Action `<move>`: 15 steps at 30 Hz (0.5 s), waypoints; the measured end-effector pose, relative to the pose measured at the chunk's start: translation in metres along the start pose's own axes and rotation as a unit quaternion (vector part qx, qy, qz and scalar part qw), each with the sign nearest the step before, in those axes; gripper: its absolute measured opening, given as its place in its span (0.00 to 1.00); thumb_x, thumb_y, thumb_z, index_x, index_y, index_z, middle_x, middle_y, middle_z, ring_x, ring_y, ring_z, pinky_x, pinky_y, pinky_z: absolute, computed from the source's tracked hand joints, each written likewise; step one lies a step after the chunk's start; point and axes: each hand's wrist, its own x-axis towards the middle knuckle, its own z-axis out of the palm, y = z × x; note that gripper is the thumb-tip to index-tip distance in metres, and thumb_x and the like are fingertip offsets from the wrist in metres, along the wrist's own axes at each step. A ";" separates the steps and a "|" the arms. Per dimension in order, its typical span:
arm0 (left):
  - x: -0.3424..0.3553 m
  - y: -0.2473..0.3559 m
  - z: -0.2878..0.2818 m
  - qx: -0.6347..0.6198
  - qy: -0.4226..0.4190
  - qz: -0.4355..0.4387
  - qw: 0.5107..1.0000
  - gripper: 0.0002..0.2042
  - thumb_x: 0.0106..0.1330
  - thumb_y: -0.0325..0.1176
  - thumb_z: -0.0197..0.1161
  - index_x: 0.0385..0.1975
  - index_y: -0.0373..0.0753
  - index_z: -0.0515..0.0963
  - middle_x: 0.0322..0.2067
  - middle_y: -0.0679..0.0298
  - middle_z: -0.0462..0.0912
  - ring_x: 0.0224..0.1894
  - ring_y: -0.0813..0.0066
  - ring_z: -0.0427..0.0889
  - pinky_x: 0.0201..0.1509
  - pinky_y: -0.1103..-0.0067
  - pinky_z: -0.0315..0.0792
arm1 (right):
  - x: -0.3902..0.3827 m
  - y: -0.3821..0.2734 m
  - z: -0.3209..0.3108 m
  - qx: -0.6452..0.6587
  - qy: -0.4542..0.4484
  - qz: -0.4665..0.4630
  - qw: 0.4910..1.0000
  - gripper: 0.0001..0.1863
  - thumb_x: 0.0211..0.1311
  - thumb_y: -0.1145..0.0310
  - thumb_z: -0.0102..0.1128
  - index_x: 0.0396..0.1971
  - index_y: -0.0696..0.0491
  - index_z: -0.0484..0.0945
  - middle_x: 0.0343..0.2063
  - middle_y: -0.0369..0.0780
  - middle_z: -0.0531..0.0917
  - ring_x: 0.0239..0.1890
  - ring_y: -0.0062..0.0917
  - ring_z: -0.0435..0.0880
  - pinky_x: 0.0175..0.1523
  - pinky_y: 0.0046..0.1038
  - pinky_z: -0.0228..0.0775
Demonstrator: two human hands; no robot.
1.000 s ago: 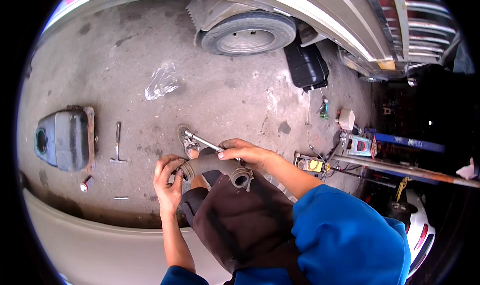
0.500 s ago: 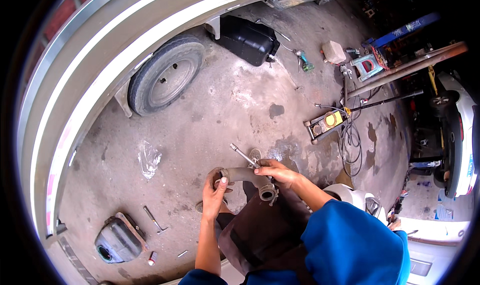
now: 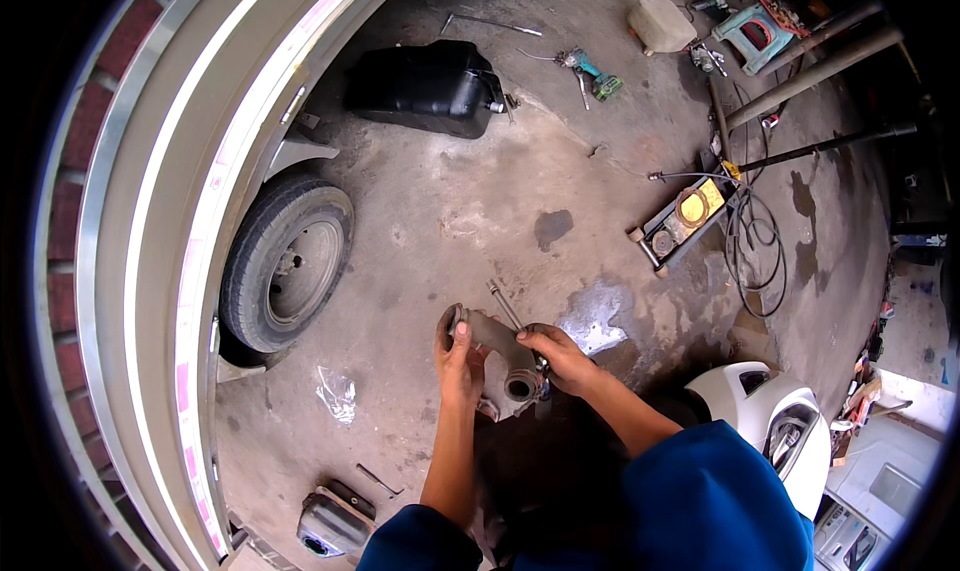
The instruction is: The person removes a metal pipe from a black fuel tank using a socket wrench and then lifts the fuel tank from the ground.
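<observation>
A thick, curved grey-brown hose is in front of me, held in both hands. My left hand is wrapped round its left end, the thumb lying on top. The hose's round open mouth faces me, with a clamp around it. My right hand grips a shiny metal socket wrench beside the bend of the hose. Its long shaft points up and to the left. The wrench's lower part, near the clamp, is mostly hidden by my fingers.
A vehicle's side and wheel stand on the left. On the concrete floor lie a black tank, a teal cordless drill, a floor jack, a coiled cable, clear plastic and a smaller tank. A white scooter-like body is at right.
My view has turned, so the floor things and the wheel sit elsewhere in the picture. The hose's left end is tilted higher now. Both hands keep their holds.
</observation>
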 end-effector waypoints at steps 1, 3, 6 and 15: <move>0.026 -0.003 0.021 0.009 -0.001 -0.002 1.000 0.31 0.67 0.42 0.67 0.64 0.36 0.61 0.51 0.53 0.78 0.51 0.57 0.81 0.54 0.62 0.76 | 0.012 -0.021 -0.016 -0.008 0.035 -0.004 0.999 0.16 0.67 0.58 0.59 0.40 0.57 0.77 0.27 0.34 0.79 0.23 0.17 0.75 0.21 0.21 0.65; 0.086 -0.009 0.048 0.025 0.022 -0.021 0.999 0.29 0.64 0.43 0.70 0.57 0.34 0.65 0.46 0.56 0.80 0.47 0.62 0.83 0.48 0.66 0.79 | 0.045 -0.059 -0.042 -0.018 0.079 -0.046 0.996 0.17 0.69 0.59 0.58 0.39 0.60 0.73 0.20 0.38 0.76 0.17 0.19 0.72 0.21 0.22 0.60; 0.170 -0.021 0.074 0.034 0.070 -0.071 0.994 0.27 0.61 0.46 0.73 0.50 0.35 0.69 0.40 0.62 0.82 0.40 0.73 0.84 0.39 0.70 0.80 | 0.103 -0.109 -0.095 -0.157 0.128 -0.034 0.979 0.15 0.69 0.61 0.55 0.39 0.61 0.72 0.22 0.42 0.81 0.17 0.21 0.74 0.23 0.25 0.63; 0.458 -0.086 0.138 0.037 0.135 -0.097 0.985 0.27 0.58 0.51 0.74 0.46 0.38 0.73 0.34 0.68 0.80 0.33 0.80 0.81 0.36 0.74 0.80 | 0.367 -0.204 -0.298 -0.591 0.140 0.045 0.793 0.19 0.61 0.58 0.54 0.44 0.58 0.75 0.40 0.55 0.84 0.46 0.54 0.81 0.52 0.48 0.73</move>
